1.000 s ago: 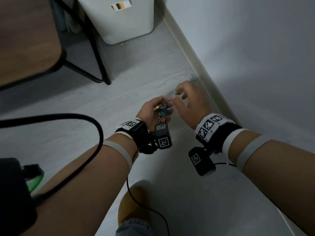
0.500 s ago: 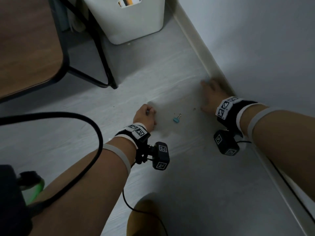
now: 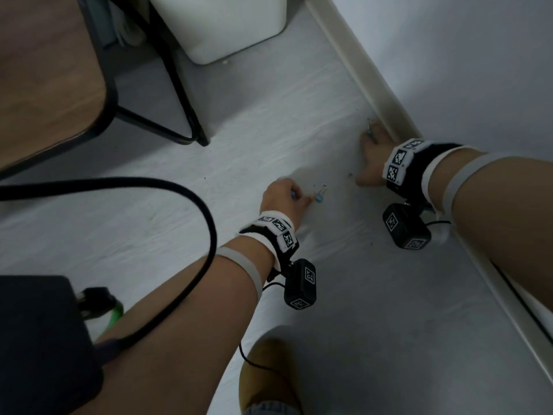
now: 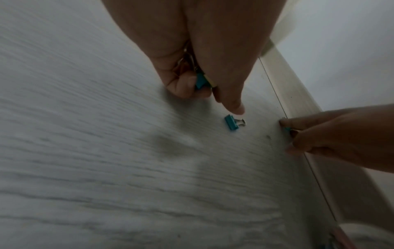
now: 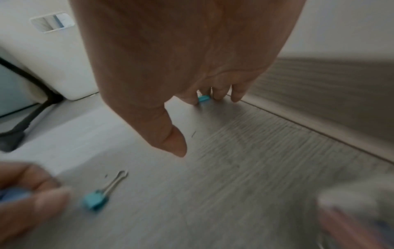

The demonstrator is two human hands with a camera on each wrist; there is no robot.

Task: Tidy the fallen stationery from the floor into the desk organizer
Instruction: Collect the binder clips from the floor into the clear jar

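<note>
My left hand (image 3: 285, 195) is low over the pale floor, its curled fingers gripping a bunch of binder clips (image 4: 203, 81), teal and yellow among them. Its forefinger (image 4: 233, 106) points out, almost touching a loose teal binder clip (image 3: 320, 196) (image 4: 232, 124) (image 5: 95, 200) that lies flat on the floor. My right hand (image 3: 372, 146) (image 5: 213, 96) reaches to the baseboard. There its straight fingertips touch a second teal clip (image 5: 204, 98) (image 4: 287, 129) on the floor, with the thumb (image 5: 175, 143) spread well away.
The baseboard (image 3: 374, 85) and wall run along the right. A white bin (image 3: 233, 25) stands at the back. A black desk leg frame (image 3: 179, 94) and the wooden desk top (image 3: 45, 79) are to the left. A thick black cable (image 3: 149, 187) hangs across my left arm.
The hands were together above the floor, then parted. My right hand went to the baseboard. My left hand dropped to the floor and stretched its forefinger toward a teal clip now lying there.
</note>
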